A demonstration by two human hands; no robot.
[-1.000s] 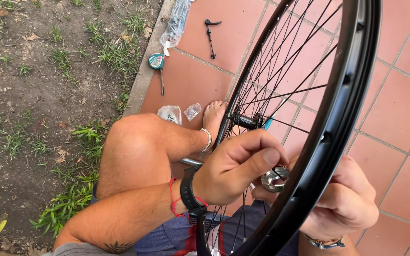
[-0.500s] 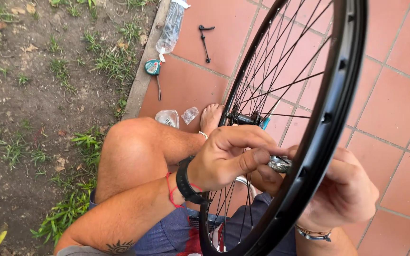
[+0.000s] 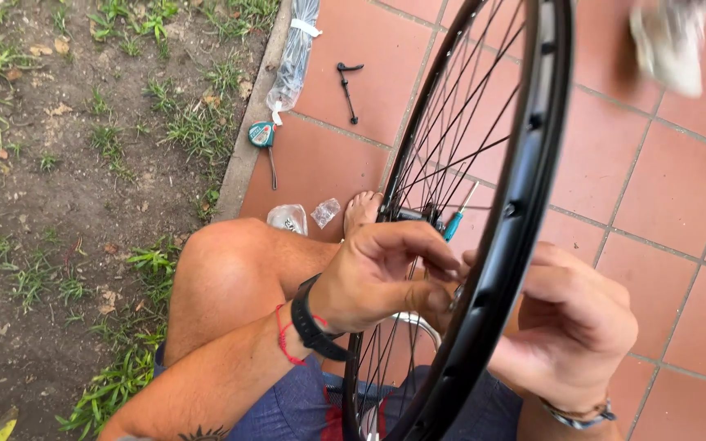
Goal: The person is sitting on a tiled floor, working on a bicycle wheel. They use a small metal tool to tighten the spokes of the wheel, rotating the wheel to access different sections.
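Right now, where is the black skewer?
In the head view, the black skewer lies on the red tiles at upper centre, left of the wheel, right of the plastic bag.

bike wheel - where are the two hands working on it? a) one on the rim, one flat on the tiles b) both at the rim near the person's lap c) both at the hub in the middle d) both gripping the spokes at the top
b: the left hand and the right hand meet on either side of the black rim of the bike wheel, low down over the lap, while the hub sits untouched above them.
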